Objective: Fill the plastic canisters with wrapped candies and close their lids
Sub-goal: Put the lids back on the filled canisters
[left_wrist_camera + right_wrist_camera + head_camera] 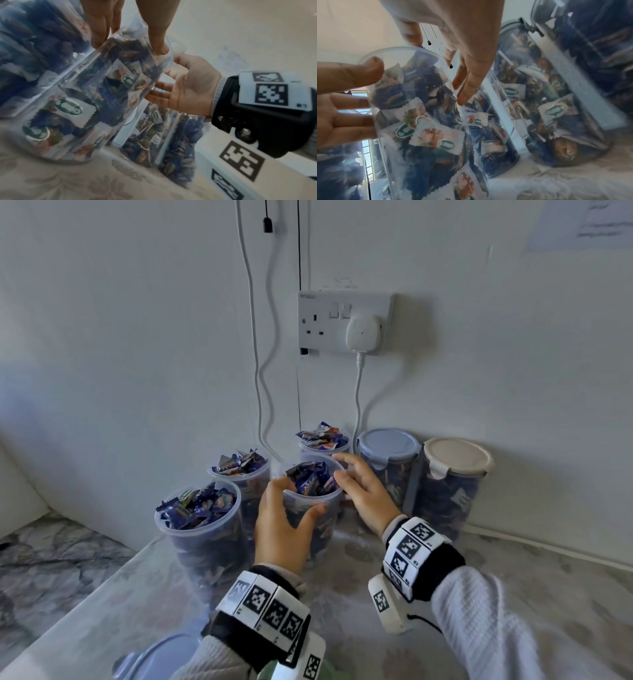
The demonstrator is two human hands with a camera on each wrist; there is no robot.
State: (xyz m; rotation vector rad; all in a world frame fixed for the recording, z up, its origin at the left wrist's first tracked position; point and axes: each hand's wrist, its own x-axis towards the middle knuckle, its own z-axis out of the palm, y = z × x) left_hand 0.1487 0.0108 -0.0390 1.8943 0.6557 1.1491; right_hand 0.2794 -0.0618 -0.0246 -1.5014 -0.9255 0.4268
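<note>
A clear plastic canister (322,532) full of blue wrapped candies (310,481) stands in the middle of the group, lidless. My left hand (294,501) holds it near the rim, thumb on the near wall and fingers round the left side. In the left wrist view that hand (128,44) straddles the canister (82,108). My right hand (342,467) is at the canister's right side with fingers spread and fairly straight, touching the wall. The right wrist view shows its fingers (465,92) hanging beside the canister (428,121).
Three more open, heaped canisters stand at front left (202,518), behind that one (243,474) and at the back (323,440). Two lidded ones, blue (388,445) and beige (457,457), stand by the wall. A bluish lid (161,655) lies near me. Cables hang from a wall socket (346,320).
</note>
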